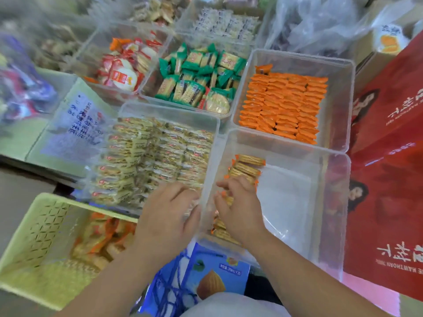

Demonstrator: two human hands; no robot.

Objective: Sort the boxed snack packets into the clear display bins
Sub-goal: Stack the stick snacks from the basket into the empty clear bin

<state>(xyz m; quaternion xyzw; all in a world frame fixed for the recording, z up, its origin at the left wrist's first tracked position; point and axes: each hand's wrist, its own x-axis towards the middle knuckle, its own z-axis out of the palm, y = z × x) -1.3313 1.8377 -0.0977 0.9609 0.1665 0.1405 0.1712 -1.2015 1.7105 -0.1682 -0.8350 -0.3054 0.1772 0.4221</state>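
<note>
Lower-right bin [332, 191]: cracker packets [248, 167]; right hand [238, 209] fingers curled round some.
Centre bin [169, 109]: yellow packets [155, 156], full.
Left hand [167, 216]: fingers relaxed, resting at the rim.

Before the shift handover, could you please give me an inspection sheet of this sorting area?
Surface: hidden beneath the bins.
Job's things: near bin holds a column of crackers along its left wall and is mostly unfilled; yellow packets, orange packets, green packets and red packets lie in separate bins.
Clutter: green basket with loose packets; blue carton; red bag; plastic bags.
Hands: left hand rests beside the near bin's left wall; right hand grips crackers inside it.
Cables: nothing seen.
Surroundings: blurred goods at the back.
</note>
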